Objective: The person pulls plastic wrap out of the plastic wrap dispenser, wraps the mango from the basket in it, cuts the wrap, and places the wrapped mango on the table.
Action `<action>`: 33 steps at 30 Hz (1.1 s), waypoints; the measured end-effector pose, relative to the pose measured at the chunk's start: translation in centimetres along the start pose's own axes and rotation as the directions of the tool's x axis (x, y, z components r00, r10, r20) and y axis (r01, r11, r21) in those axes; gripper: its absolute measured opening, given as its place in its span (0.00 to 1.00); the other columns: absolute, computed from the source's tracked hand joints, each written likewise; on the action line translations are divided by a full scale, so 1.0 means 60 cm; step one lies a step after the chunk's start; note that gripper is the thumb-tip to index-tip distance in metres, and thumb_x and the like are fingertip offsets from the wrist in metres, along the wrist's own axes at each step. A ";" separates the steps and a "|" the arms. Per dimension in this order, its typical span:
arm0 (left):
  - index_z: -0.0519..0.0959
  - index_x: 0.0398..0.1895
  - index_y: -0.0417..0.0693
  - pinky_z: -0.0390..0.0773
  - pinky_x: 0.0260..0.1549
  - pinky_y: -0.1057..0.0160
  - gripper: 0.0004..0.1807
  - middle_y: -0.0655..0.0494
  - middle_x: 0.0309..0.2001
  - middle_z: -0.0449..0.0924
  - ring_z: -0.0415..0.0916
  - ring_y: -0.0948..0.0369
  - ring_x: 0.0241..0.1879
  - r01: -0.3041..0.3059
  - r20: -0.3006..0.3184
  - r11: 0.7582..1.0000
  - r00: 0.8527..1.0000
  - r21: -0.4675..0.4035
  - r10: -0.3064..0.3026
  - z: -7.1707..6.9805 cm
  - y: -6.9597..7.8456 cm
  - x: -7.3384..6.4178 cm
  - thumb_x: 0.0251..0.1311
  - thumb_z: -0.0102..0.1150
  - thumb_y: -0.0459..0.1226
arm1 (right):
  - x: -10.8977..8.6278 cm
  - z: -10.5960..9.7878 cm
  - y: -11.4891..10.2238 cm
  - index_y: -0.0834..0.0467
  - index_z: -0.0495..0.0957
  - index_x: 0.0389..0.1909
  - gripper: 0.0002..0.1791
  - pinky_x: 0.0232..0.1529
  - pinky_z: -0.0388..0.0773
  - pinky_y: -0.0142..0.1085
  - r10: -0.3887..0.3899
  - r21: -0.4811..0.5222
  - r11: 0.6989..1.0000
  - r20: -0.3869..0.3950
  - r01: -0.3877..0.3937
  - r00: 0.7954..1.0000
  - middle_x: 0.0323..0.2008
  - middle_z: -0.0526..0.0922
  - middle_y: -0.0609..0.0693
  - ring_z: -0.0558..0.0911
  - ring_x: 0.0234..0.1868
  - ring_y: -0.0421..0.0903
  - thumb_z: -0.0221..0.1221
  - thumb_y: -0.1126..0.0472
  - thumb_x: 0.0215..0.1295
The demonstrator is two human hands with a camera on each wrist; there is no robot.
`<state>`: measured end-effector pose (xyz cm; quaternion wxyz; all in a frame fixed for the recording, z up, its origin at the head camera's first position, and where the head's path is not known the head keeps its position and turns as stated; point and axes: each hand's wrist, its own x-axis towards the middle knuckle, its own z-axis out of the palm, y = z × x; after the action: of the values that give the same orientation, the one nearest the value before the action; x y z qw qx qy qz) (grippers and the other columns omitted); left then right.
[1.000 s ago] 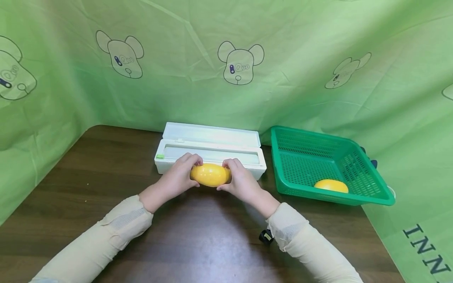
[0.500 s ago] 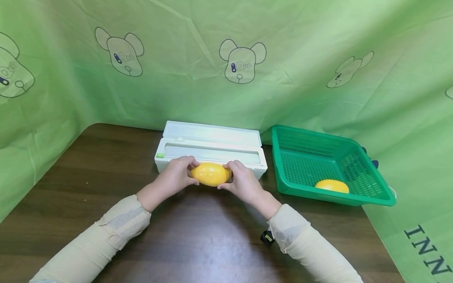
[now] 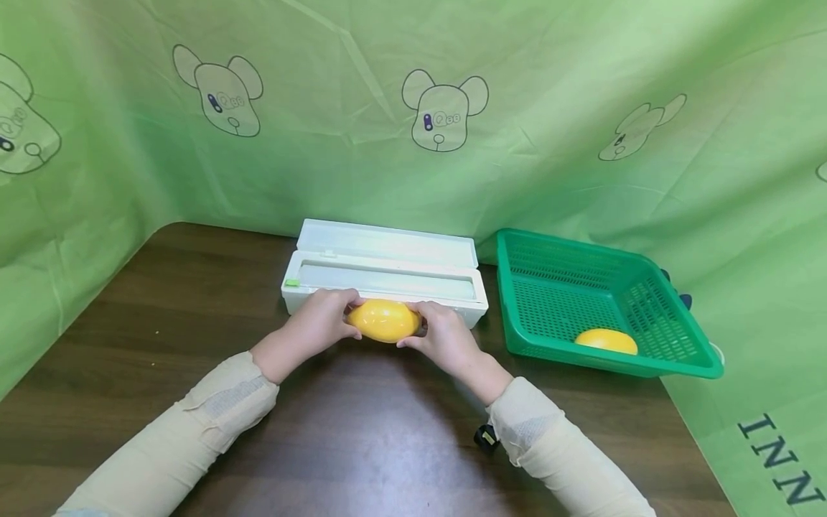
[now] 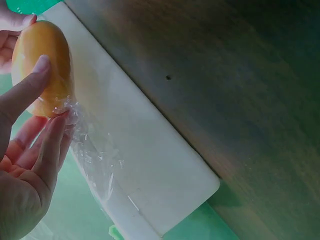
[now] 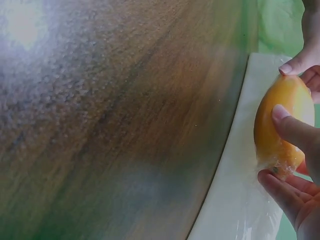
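Both my hands hold one yellow mango (image 3: 384, 320) by its two ends, just in front of a white cling film dispenser (image 3: 481, 291). My left hand (image 3: 321, 321) grips the left end with thumb and fingers. Opposite it, my right hand (image 3: 447, 339) grips the right end. Clear cling film (image 4: 95, 155) lies tight over the mango's skin. In the left wrist view it gathers in creases at the mango's end by the fingers and trails along the dispenser's front. The dispenser's lid (image 3: 388, 242) is raised at the back, and a light green slider (image 3: 293, 283) sits at its left end.
Right of the dispenser stands a green perforated basket (image 3: 568, 350) with another mango (image 3: 607, 340) in it. A small black object (image 3: 486, 436) shows beside my right sleeve. Behind the brown wooden table (image 3: 194, 287) hangs a green printed curtain (image 3: 323, 165).
The mango stays between my hands at nearly the same spot. My fingers shift slightly around its ends, and the head view tilts a little.
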<state>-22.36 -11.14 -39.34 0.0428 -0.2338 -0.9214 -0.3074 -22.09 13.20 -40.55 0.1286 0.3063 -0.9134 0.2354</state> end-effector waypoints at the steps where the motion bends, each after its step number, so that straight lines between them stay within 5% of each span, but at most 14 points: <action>1: 0.83 0.43 0.37 0.83 0.42 0.55 0.22 0.47 0.38 0.87 0.83 0.54 0.38 0.003 0.009 1.000 1.000 0.006 -0.003 -0.001 0.000 0.001 0.44 0.83 0.31 | 0.000 0.000 0.000 0.65 0.82 0.52 0.33 0.35 0.80 0.39 0.001 0.004 1.000 0.005 -0.001 1.000 0.38 0.86 0.54 0.81 0.33 0.47 0.81 0.57 0.45; 16: 0.81 0.39 0.40 0.79 0.37 0.57 0.20 0.54 0.32 0.83 0.76 0.58 0.31 -0.032 0.077 0.998 0.997 0.055 0.028 0.000 -0.005 0.007 0.44 0.83 0.32 | 0.006 0.000 0.004 0.64 0.82 0.54 0.32 0.42 0.80 0.42 0.010 0.014 1.000 0.098 -0.011 0.995 0.46 0.86 0.55 0.82 0.40 0.48 0.80 0.58 0.48; 33: 0.80 0.36 0.41 0.74 0.36 0.59 0.18 0.57 0.29 0.77 0.71 0.59 0.31 0.049 0.209 0.997 0.976 0.054 -0.059 0.001 -0.004 0.023 0.46 0.81 0.30 | 0.015 0.003 0.012 0.62 0.83 0.50 0.27 0.38 0.78 0.38 0.021 0.019 1.000 0.179 -0.025 0.984 0.41 0.86 0.51 0.80 0.35 0.45 0.80 0.57 0.49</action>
<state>-23.72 -10.72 -39.24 -0.0579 -0.2389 -0.9339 -0.2597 -23.25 13.13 -40.62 0.0400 0.3168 -0.9222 0.2179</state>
